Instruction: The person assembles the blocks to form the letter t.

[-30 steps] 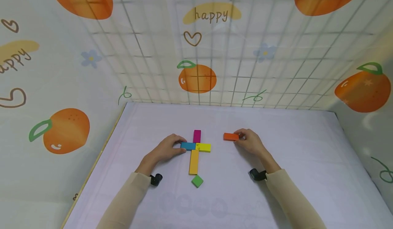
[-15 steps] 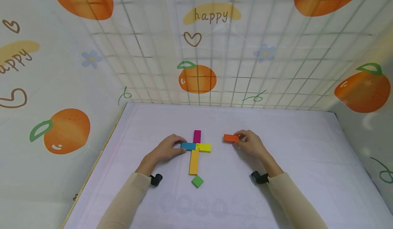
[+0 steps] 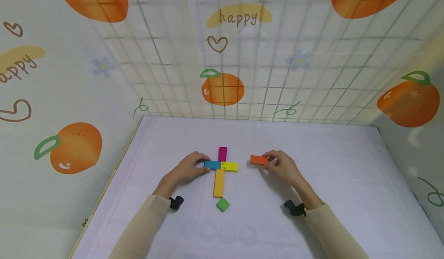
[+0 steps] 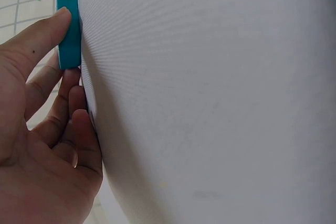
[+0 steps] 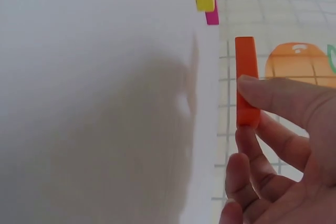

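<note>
My left hand pinches the blue block between thumb and fingers as it lies on the table. A yellow block touches its right end, a magenta block stands out behind the two, and an amber block runs toward me in front. At the near end of the amber block sits a green block, turned like a diamond. To the right, my right hand pinches an orange block by its right end. In the right wrist view this orange block is held above the table surface.
The white table has a left edge with a yellowish trim. Patterned cloth with printed oranges hangs behind it and at both sides. Each wrist wears a black camera.
My right hand has moved slightly toward me and to the left, carrying the orange block. The left hand and the blocks around it have stayed in place.
</note>
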